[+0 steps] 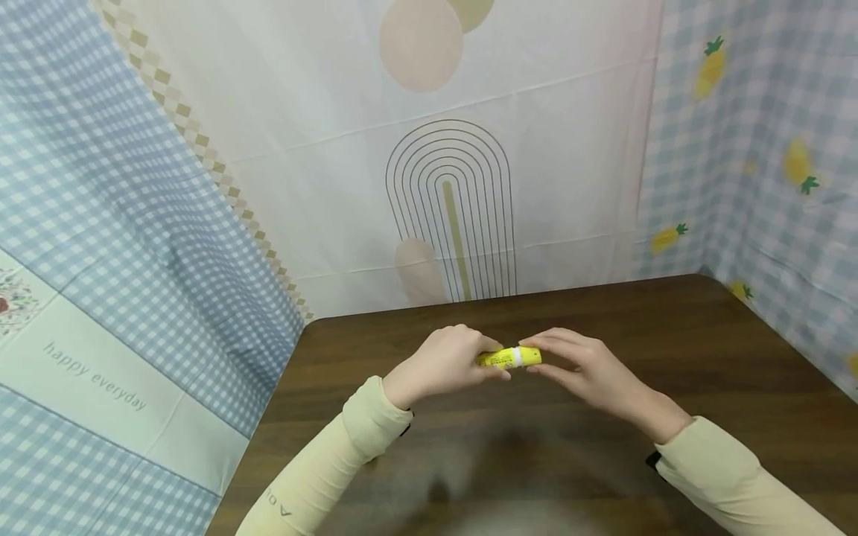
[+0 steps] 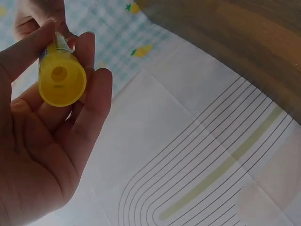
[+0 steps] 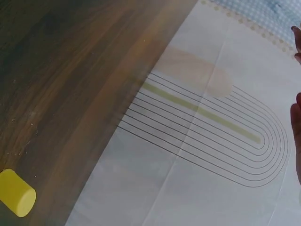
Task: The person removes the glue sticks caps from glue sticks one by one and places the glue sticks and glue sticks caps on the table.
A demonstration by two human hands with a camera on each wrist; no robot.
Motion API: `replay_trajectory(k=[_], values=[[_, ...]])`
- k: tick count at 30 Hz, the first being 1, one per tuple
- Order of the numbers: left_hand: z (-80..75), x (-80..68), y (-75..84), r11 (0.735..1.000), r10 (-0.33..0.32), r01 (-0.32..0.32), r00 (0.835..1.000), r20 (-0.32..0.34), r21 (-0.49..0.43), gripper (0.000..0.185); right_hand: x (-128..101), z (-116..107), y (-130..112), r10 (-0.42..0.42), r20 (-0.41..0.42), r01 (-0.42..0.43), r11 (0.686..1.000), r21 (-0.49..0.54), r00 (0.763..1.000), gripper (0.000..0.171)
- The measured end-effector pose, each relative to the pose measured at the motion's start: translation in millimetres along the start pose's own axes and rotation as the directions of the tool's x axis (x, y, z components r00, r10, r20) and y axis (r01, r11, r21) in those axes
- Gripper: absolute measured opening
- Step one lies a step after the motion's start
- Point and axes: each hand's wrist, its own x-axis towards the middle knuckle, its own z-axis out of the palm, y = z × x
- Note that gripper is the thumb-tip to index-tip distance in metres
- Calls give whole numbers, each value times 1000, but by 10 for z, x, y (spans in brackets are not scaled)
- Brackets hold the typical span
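A small yellow tube [image 1: 511, 358] with a white band, like a glue stick, is held level above the dark wooden table [image 1: 670, 350]. My left hand [image 1: 456, 362] grips its left end, fingers curled round it. My right hand [image 1: 570, 362] pinches its right end between thumb and fingers. In the left wrist view the tube's round yellow end [image 2: 61, 81] faces the camera, cradled in the left hand [image 2: 51, 146], with fingers of the right hand [image 2: 35, 16] behind it. In the right wrist view only one yellow end of the tube [image 3: 16, 193] shows at the bottom left.
Patterned cloth walls enclose the table: an arch print at the back [image 1: 449, 208], blue check on the left [image 1: 134, 223], pineapple check on the right [image 1: 771, 164]. Both forearms wear pale yellow sleeves [image 1: 335, 461].
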Motion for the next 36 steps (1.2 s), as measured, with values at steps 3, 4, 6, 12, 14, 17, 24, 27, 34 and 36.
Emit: replay_trajectory(k=[3, 4, 6, 12, 14, 17, 24, 27, 34, 36], values=[[4, -15, 2, 999, -6, 6, 1000, -2, 37, 26, -9, 0, -5, 69, 21, -69, 998, -3, 997, 50], [3, -22, 10, 998, -4, 5, 1000, -18, 65, 26, -12, 0, -10, 108, 28, -108, 994, -1, 994, 51], [0, -35, 29, 992, 3, 5, 998, -61, 127, 24, -11, 0, -27, 207, 46, -208, 978, 8, 977, 48], [8, -48, 77, 962, 74, -23, 981, -179, 272, 20, 27, -14, -82, 442, 113, -453, 886, 98, 890, 23], [14, -53, 85, 955, 94, -32, 976, -197, 294, 20, 33, -19, -87, 452, 128, -466, 875, 127, 883, 21], [22, -61, 83, 954, 106, -42, 973, -205, 296, 20, 25, -10, -83, 419, 121, -434, 888, 154, 900, 21], [13, -54, 58, 964, 88, -39, 980, -179, 263, 21, -5, 35, -74, 329, 28, -330, 939, 92, 944, 32], [1, -54, 52, 968, 73, -30, 983, -165, 249, 20, -8, 48, -71, 323, 10, -323, 944, 71, 946, 35], [5, -65, 48, 964, 65, -15, 982, -177, 267, 19, 5, 29, -51, 471, 120, -484, 866, 123, 874, 32], [10, -68, 49, 961, 70, -18, 981, -181, 275, 18, 5, 21, -44, 488, 151, -508, 849, 147, 860, 26]])
